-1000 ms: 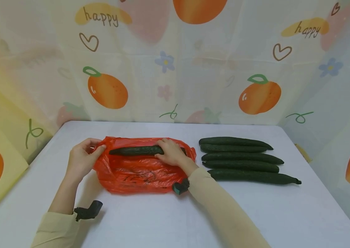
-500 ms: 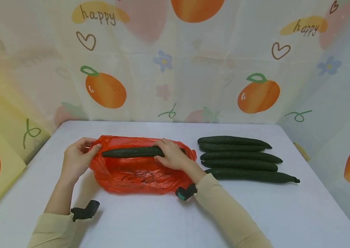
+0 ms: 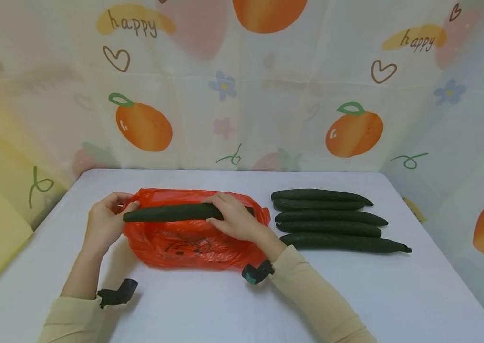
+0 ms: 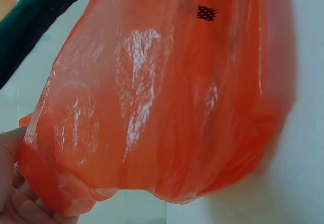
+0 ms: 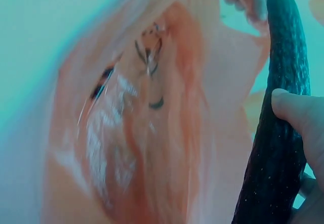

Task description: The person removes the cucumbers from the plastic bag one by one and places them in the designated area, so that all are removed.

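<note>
In the head view, a red plastic bag (image 3: 186, 250) with dark printing lies on the table. My left hand (image 3: 104, 224) pinches the bag's left edge between thumb and fingers. My right hand (image 3: 237, 221) grips a long dark green cucumber (image 3: 169, 213) near its right part, with the thumb on the near side. The cucumber lies crosswise above the bag, and its left end comes close to my left thumb. In the right wrist view, my right thumb (image 5: 301, 113) presses on the bumpy skin of the cucumber (image 5: 276, 148). The right hand covers part of the cucumber.
Several more cucumbers (image 3: 336, 216) lie side by side on the right of the white table (image 3: 199, 305). A printed fabric backdrop (image 3: 246, 105) stands behind and at both sides. A small dark camera sits on each wrist (image 3: 117, 292).
My right hand has drawn the cucumber leftward and a little nearer, so its left end now reaches my left hand. The left hand has shifted slightly left, keeping the bag's edge.
</note>
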Demonstrator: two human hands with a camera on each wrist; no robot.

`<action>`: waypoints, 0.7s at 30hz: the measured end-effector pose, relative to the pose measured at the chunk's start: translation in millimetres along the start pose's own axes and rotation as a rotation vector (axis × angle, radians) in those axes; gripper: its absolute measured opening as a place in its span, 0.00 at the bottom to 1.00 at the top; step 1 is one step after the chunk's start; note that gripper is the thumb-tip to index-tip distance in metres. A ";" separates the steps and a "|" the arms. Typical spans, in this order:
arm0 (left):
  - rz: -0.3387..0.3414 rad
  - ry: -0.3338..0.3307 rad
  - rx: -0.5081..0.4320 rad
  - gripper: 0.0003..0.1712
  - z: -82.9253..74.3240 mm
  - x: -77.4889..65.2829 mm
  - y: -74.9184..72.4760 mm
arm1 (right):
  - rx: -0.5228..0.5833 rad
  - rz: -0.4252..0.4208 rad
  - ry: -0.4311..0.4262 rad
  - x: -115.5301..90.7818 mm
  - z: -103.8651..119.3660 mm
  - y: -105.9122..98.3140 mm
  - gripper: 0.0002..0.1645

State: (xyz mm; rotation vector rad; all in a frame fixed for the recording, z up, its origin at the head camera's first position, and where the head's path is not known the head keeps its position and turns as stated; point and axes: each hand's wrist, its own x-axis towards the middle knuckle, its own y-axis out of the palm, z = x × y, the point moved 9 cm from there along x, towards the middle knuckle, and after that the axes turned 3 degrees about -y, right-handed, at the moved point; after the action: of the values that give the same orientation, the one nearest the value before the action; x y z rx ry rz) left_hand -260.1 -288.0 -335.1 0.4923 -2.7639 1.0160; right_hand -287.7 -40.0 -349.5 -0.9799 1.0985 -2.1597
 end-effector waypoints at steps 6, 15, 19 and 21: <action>0.014 0.055 -0.028 0.17 -3.5 -0.8 1.7 | 0.023 -0.003 -0.080 2.1 21.5 -3.1 0.25; -0.005 0.072 -0.041 0.15 -5.2 -0.9 1.5 | 0.005 -0.008 -0.135 1.7 41.9 -12.2 0.25; -0.013 0.048 -0.031 0.15 -1.1 0.6 3.5 | -0.040 -0.033 -0.178 -2.2 53.2 -21.3 0.24; -0.008 0.041 -0.021 0.15 -0.7 1.8 5.9 | -0.062 -0.048 -0.190 -5.7 57.1 -27.2 0.24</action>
State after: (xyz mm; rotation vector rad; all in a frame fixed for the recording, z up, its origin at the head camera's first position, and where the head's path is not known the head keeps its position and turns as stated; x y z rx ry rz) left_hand -263.9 -283.7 -337.6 0.4740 -2.7315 0.9825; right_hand -242.6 -47.6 -305.4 -1.2232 1.0659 -2.0314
